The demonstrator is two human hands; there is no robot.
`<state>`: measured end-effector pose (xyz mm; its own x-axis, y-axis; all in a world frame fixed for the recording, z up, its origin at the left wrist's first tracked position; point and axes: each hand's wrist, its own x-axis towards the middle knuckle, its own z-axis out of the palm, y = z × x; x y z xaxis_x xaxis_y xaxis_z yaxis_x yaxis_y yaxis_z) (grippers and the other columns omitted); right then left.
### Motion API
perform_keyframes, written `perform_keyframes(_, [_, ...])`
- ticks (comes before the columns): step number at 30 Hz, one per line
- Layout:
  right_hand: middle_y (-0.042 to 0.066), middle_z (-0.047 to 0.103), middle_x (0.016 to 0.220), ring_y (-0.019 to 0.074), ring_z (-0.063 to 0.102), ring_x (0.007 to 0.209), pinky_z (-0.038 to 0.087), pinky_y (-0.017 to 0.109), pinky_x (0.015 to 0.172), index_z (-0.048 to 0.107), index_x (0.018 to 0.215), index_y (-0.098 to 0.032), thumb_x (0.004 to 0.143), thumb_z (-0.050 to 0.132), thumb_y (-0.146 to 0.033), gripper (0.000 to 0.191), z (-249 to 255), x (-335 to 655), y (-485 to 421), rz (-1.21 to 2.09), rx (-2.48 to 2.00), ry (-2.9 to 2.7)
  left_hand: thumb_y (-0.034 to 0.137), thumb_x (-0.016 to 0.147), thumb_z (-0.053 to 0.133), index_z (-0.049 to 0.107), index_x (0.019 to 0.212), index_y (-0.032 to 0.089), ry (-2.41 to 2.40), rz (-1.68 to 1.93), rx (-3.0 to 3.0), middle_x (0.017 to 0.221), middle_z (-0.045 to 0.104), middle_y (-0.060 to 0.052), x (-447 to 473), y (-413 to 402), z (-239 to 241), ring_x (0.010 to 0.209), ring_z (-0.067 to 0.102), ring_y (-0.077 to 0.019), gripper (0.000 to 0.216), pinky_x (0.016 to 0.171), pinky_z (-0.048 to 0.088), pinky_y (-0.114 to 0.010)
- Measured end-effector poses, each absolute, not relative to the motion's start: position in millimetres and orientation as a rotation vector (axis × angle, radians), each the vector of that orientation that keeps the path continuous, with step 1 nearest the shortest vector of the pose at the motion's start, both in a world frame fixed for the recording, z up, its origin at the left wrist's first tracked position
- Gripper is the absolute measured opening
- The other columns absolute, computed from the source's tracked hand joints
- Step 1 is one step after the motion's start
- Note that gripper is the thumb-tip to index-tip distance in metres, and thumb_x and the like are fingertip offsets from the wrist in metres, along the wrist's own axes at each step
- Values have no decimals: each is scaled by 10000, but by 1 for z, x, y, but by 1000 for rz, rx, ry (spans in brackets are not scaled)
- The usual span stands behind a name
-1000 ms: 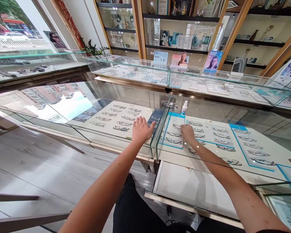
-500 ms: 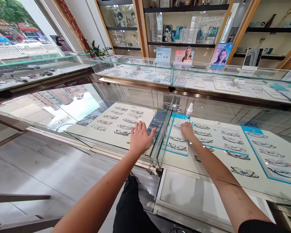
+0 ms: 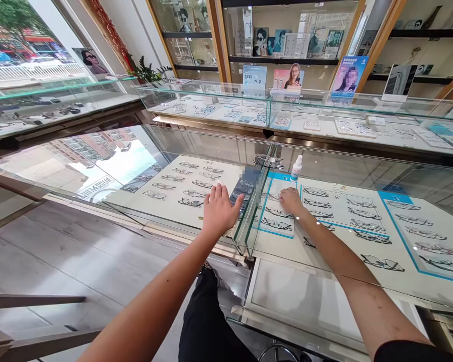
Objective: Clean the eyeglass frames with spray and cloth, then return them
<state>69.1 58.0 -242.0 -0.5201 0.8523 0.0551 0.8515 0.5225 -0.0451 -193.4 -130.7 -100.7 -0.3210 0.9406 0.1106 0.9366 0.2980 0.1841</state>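
Observation:
My left hand [image 3: 222, 210] lies flat on the glass top of the left display case [image 3: 166, 213], fingers stretched and thumb spread. Beneath that glass, several pairs of eyeglasses rest in rows on a white board. Seen through the glass, my right hand [image 3: 291, 201] is inside the right case, at the upper part of a blue-edged display board [image 3: 275, 232]. Its fingers are curled in at the end of a pair of eyeglasses [image 3: 272, 196], which the hand partly hides. Two darker pairs lie below it on the same board. A white spray bottle [image 3: 296, 168] stands just beyond this hand.
A vertical glass seam [image 3: 245, 229] separates the two cases. One pair of eyeglasses [image 3: 269, 161] sits near the seam's far end. Behind runs another glass counter [image 3: 211, 90] with advertising cards on top. A pulled-out white drawer [image 3: 287, 289] is below the right case.
The view has shifted slightly. My right hand has stayed at the same pair of eyeglasses, with only a slight shift, and my left hand remains flat on the glass.

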Motion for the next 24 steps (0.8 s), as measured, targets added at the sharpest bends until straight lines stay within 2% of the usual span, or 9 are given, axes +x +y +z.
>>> perform_keyframes(8, [110,687,1544,358,508,1456,314,512,1245,885,1037,-215,1037,518,-249,369,-232,76,51,90,-1475,-2660,711,1084,197,385,1703,26,2532,318,1830,1801,308,-210,-192,-131,-99,1698,258,-364,942,1364,261,-540])
perform_keyframes(12, [93,687,1543,354,493,1473,279,509,1270,887,943,-227,1002,566,-252,327,-237,75,50,121,-1468,-2663,708,1085,214,369,1707,14,2527,314,1811,1804,294,-211,-191,-131,-97,1701,250,-366,945,1369,253,-543])
perform_keyframes(24, [141,686,1524,368,501,1439,284,528,1257,890,986,-203,990,579,-232,312,-243,70,70,143,-1565,-2589,709,1082,202,378,1705,24,2525,316,1813,1803,304,-208,-193,-130,-98,1702,247,-359,943,1372,249,-544])
